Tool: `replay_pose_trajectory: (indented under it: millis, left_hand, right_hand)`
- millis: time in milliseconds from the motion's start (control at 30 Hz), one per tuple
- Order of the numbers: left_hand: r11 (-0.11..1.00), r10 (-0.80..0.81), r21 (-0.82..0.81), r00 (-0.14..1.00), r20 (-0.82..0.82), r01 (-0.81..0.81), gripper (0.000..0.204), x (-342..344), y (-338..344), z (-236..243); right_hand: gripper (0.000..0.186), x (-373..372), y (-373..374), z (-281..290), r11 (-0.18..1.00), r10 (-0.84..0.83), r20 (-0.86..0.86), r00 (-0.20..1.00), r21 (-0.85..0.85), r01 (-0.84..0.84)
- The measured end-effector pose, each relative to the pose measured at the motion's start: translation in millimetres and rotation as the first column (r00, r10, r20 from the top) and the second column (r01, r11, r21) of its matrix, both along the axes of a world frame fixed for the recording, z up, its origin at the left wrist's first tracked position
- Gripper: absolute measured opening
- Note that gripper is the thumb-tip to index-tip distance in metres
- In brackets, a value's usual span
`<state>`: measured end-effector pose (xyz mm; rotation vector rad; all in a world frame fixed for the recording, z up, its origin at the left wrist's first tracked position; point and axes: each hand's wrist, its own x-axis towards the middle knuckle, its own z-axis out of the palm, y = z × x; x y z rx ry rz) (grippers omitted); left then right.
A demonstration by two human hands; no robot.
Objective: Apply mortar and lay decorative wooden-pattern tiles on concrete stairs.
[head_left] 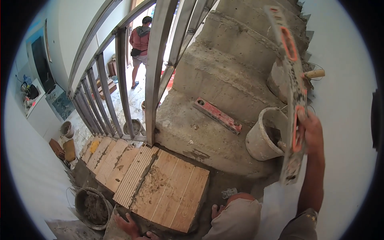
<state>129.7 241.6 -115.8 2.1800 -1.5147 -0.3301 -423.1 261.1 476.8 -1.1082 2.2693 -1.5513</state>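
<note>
Our right hand is raised at the right of the view, closed around a long level. The level is grey, spattered with mortar, and has orange-rimmed grip holes. We hold it near its lower end, and it stands nearly upright, running from beside the wall up past the higher steps.

Our left hand rests low at the bottom edge, fingers spread flat on the near edge of the tiled step. It holds nothing. The tiles there are tan with ribbed bands and smears of mortar.

Just left of the level's lower part, a pale bucket stands on the bare concrete step. A second, shorter red level lies flat on that same step, well apart from our hands. A dark bucket of mortar sits down at lower left, near our left hand. Grey metal railing bars rise along the stair's left side. Beyond them, on the floor below, a person in a red top stands with their back to us.
</note>
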Motion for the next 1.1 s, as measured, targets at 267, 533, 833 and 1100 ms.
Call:
replay_pose_trajectory:
  millis: [267, 533, 833, 1100]
  left_hand:
    - [1.000, 0.005, 0.014, 1.000, 0.003, -0.005, 0.063, -11.1, -8.0, 10.6]
    - [0.998, 0.057, -0.026, 0.998, 0.031, -0.056, 0.061, 2.4, -1.1, 1.0]
    - [0.995, -0.011, -0.098, 0.999, 0.039, 0.015, 0.054, -7.1, -7.1, 29.5]
    - [0.995, -0.053, -0.084, 0.998, 0.047, 0.056, 0.052, -13.4, -9.7, 27.1]
  right_hand:
    - [0.036, -84.5, -107.3, 31.7, 0.928, 0.113, -0.459, 0.881, 0.365, 0.072]
    - [0.046, -115.7, -246.4, -29.8, 0.882, 0.194, -0.721, 0.666, 0.425, 0.203]
    - [0.048, -161.4, -313.8, -59.2, 0.922, 0.081, -0.916, 0.392, 0.218, 0.318]
    - [0.043, -198.7, -326.9, -96.6, 0.861, 0.138, -0.933, 0.334, 0.279, 0.426]
